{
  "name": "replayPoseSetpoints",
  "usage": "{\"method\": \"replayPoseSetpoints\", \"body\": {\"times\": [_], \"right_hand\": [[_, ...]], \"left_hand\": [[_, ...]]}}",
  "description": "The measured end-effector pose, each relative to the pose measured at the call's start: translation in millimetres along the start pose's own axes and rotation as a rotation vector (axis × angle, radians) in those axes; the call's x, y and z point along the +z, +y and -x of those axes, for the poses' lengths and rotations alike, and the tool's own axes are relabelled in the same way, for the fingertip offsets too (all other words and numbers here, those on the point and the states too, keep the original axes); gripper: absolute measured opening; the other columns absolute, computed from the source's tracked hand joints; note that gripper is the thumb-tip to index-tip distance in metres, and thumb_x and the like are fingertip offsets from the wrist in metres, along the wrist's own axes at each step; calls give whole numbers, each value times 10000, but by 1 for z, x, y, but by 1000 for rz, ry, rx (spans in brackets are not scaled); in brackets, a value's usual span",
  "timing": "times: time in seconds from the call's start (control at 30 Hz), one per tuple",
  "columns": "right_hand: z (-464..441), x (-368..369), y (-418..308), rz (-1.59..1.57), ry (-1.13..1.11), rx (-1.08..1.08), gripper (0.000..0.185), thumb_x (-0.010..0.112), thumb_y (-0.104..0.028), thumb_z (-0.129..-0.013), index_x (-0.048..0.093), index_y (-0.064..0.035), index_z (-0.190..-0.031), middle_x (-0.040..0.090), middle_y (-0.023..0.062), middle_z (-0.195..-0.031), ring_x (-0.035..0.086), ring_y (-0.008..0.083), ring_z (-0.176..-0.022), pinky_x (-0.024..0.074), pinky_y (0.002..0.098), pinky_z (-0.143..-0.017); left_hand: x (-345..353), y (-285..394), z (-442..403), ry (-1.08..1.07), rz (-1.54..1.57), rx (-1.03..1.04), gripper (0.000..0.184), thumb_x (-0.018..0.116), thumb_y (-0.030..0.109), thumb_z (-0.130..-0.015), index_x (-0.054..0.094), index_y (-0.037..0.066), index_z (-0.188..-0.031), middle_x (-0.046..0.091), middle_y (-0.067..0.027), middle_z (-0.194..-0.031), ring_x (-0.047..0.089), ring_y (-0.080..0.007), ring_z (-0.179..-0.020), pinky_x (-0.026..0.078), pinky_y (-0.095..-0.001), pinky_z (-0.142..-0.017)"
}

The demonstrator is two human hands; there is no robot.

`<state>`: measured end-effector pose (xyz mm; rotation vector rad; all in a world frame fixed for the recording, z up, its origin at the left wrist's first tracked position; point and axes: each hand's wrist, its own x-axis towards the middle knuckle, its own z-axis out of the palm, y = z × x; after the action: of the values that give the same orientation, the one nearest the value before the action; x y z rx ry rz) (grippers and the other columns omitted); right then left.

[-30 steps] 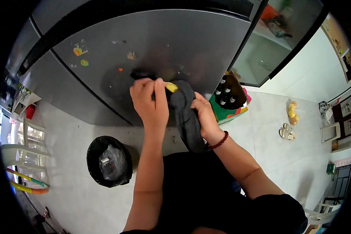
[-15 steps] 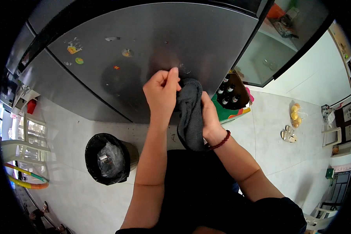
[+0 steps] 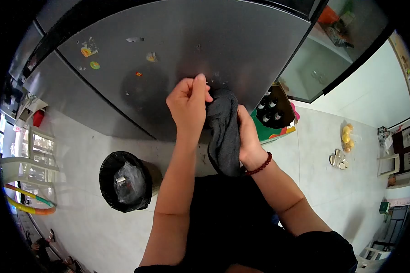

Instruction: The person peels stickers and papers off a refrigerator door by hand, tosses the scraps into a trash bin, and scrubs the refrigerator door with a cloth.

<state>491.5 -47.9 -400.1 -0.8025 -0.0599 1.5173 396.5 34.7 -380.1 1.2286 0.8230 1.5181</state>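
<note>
A dark grey cloth hangs folded in my right hand, whose fingers go behind it; a red bead bracelet is on that wrist. Beside the cloth's upper end, my left hand is closed in a pinch in front of the grey door panel. What its fingertips hold, if anything, is too hidden to make out. Worn sticker remains, among them a yellow one, a green one and a small orange one, mark the panel's left part.
A bin with a black bag stands on the floor at lower left. Right of my hands is a green box of bottles. Farther right lie a bag of yellow fruit and sandals. White chairs stand at far left.
The yellow piece seen near my left fingertips a second ago no longer shows. My left hand has shifted right and up, nearer the cloth. My right hand still holds the cloth.
</note>
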Motion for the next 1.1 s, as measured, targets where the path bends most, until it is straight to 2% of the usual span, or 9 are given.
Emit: {"method": "replayPoseSetpoints", "body": {"times": [0.07, 0.13, 0.27, 0.37, 0.6, 0.8, 0.87, 0.97, 1.1], "right_hand": [[-1, -2, 1, -4, -31, -1, 311, 470, -282, -944, 624, -41, -1065, 666, 97, -991, 641, 219, -882, 531, 358, -798], [-3, 1, -3, 24, -24, 0, 312, 472, -284, -943, 622, -41, -1068, 665, 97, -997, 641, 219, -882, 532, 357, -799], [5, 9, -5, -21, 10, 25, 266, 467, -255, -953, 636, -48, -949, 657, 58, -861, 621, 179, -727, 538, 313, -677], [4, 13, -3, -91, 18, 7, 258, 481, -252, -943, 634, -44, -946, 660, 59, -856, 622, 182, -718, 540, 315, -673], [2, 5, -3, -77, -19, 45, 266, 479, -247, -942, 640, -37, -969, 663, 66, -886, 623, 185, -752, 537, 313, -694], [2, 8, -1, -76, -2, 17, 263, 477, -240, -940, 637, -34, -973, 665, 67, -890, 626, 189, -753, 540, 315, -703], [1, 7, -3, -93, -43, 35, 261, 473, -240, -942, 635, -37, -970, 665, 67, -893, 626, 189, -760, 541, 317, -712], [2, 15, -5, -33, 73, 11, 261, 472, -246, -943, 635, -44, -956, 664, 66, -888, 630, 190, -760, 544, 323, -712], [-3, 2, -2, -155, -28, 45, 266, 479, -258, -939, 634, -46, -983, 667, 69, -916, 639, 203, -791, 543, 336, -742]], "left_hand": [[-4, -6, 5, -6, 4, -69, 313, 614, 186, -938, 605, 35, -664, 553, 15, -565, 436, -25, -491, 320, -199, -458], [-10, -25, 13, 3, -37, -139, 318, 610, 167, -936, 605, 12, -659, 564, 6, -563, 485, -34, -520, 365, -204, -490], [2, 0, 5, -9, -38, -53, 313, 618, 203, -937, 605, 46, -666, 541, 18, -563, 406, -21, -479, 277, -199, -446], [-5, -20, 10, 5, -43, -35, 305, 616, 209, -938, 618, 42, -683, 544, 16, -567, 403, -20, -484, 277, -197, -454], [0, -4, 4, -40, 25, -30, 313, 609, 206, -943, 616, 49, -673, 537, 27, -567, 412, -21, -490, 280, -191, -460], [-2, -3, 7, -16, -68, -99, 317, 610, 200, -943, 614, 44, -666, 531, 32, -559, 411, -19, -490, 295, -198, -460], [0, -3, 6, -25, -60, -71, 325, 612, 201, -942, 608, 44, -658, 528, 35, -553, 416, -21, -492, 309, -201, -467], [-2, -13, 11, 7, -115, -53, 329, 611, 200, -942, 608, 41, -654, 527, 37, -546, 424, -23, -494, 324, -203, -477], [10, 1, 9, -61, -153, 18, 314, 631, 195, -932, 621, 34, -663, 531, 36, -547, 436, -17, -506, 330, -196, -484]]}}
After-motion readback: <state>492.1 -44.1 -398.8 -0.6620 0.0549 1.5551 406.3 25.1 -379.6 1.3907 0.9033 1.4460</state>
